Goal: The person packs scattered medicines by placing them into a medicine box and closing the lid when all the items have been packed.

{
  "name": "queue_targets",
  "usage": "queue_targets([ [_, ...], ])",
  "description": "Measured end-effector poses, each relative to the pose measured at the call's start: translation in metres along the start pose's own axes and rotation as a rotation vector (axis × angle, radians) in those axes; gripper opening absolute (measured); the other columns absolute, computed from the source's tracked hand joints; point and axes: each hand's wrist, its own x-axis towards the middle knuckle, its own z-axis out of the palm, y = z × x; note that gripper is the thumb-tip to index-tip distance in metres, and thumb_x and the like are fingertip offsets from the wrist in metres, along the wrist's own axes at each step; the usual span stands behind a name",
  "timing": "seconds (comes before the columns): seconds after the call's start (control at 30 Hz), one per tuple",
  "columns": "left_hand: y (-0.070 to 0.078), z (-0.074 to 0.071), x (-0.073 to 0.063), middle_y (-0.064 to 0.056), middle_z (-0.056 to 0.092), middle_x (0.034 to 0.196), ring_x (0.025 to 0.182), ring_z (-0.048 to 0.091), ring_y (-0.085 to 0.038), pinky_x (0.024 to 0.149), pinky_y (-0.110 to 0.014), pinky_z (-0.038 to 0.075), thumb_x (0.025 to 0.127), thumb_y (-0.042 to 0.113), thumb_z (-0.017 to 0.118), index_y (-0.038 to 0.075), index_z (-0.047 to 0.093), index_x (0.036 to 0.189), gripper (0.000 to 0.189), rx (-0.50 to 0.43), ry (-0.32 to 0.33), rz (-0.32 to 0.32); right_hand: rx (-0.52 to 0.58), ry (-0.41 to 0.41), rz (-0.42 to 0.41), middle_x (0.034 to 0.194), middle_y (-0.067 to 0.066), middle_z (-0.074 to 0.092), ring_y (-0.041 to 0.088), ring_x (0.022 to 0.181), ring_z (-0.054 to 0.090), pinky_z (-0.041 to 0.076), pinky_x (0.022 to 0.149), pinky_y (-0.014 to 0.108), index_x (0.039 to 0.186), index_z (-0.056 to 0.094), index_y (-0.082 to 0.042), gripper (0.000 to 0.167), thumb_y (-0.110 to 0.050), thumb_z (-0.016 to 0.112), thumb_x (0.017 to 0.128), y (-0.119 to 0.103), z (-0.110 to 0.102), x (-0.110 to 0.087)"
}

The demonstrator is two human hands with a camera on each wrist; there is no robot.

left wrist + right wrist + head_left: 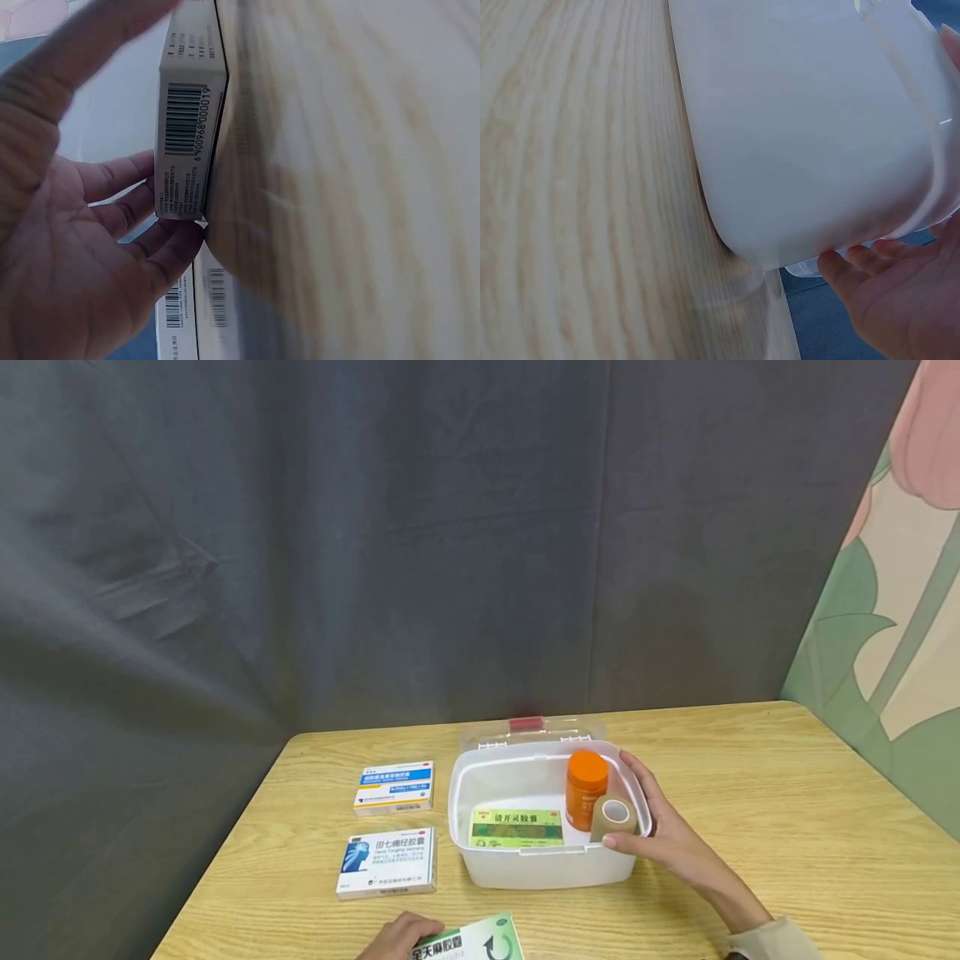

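Observation:
At the bottom of the head view my left hand (402, 937) holds a green and white medicine box (474, 942) by its left end. The left wrist view has the fingers (112, 176) along that box's barcode end (185, 124), close to the wooden surface. My right hand (667, 839) grips the right end of a white plastic bin (543, 870), thumb at the front corner and fingers along the side. Inside the bin are an orange bottle (586, 789), a tan tape roll (613, 818) and a green medicine box (517, 829).
Left of the bin, two medicine boxes lie flat: a blue and white one (394, 787) behind another white one (387, 862). The bin's clear lid (562, 727) hangs back behind it. A dark curtain (450, 543) closes off the wooden table's (750, 777) far edge.

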Motion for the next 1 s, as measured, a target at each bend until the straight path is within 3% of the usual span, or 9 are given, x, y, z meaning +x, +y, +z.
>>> queue_targets([
  [0.2,-0.001,0.002,0.001,0.007,0.058,0.107,0.094,0.050,-0.003,0.077,-0.028,0.050,0.084,0.034,0.076,0.000,0.062,0.115,0.048,0.060,0.056,0.051,-0.001,0.001,0.007,0.158,0.022,0.003,0.047,0.138,0.010,0.010,0.100,0.076,0.156,0.005,-0.015,0.104,0.000,0.074,0.080,0.002,0.000,0.000],
  [0.43,-0.002,-0.004,0.002,0.008,0.056,0.109,0.096,0.051,-0.002,0.079,-0.028,0.051,0.086,0.035,0.075,0.001,0.060,0.118,0.049,0.001,-0.025,0.021,0.003,0.002,0.003,0.157,0.023,0.004,0.047,0.138,0.011,0.011,0.100,0.076,0.156,0.005,-0.015,0.104,0.000,0.074,0.079,0.001,0.001,0.000],
  [0.67,0.000,-0.018,0.006,0.002,0.057,0.114,0.101,0.052,-0.003,0.082,-0.028,0.050,0.088,0.023,0.074,-0.002,0.058,0.122,0.045,-0.072,-0.073,0.096,-0.002,0.007,0.001,0.157,0.023,0.004,0.046,0.138,0.010,0.009,0.100,0.076,0.156,0.006,-0.015,0.103,0.000,0.074,0.079,0.000,0.001,0.000],
  [0.87,0.013,-0.035,0.010,-0.001,0.053,0.124,0.110,0.050,-0.007,0.093,-0.029,0.046,0.087,0.025,0.074,0.001,0.056,0.130,0.052,-0.177,-0.145,0.019,-0.005,0.009,-0.001,0.158,0.022,0.004,0.046,0.138,0.008,0.008,0.099,0.077,0.156,0.007,-0.014,0.103,0.000,0.074,0.079,-0.001,0.001,0.000],
  [0.97,0.019,-0.040,0.010,-0.009,0.052,0.130,0.116,0.049,-0.013,0.096,-0.033,0.045,0.087,0.027,0.074,0.005,0.055,0.133,0.055,-0.155,-0.158,0.018,-0.004,0.009,0.000,0.158,0.021,0.004,0.046,0.139,0.007,0.006,0.099,0.077,0.156,0.007,-0.013,0.103,0.000,0.074,0.079,-0.001,0.001,0.000],
  [1.0,0.015,-0.040,0.011,-0.009,0.051,0.132,0.116,0.050,-0.014,0.094,-0.033,0.046,0.086,0.029,0.075,0.008,0.054,0.135,0.057,-0.128,-0.155,0.049,-0.004,0.008,0.001,0.158,0.021,0.003,0.046,0.139,0.006,0.006,0.099,0.077,0.156,0.007,-0.013,0.103,0.000,0.074,0.079,-0.001,0.001,0.000],
])
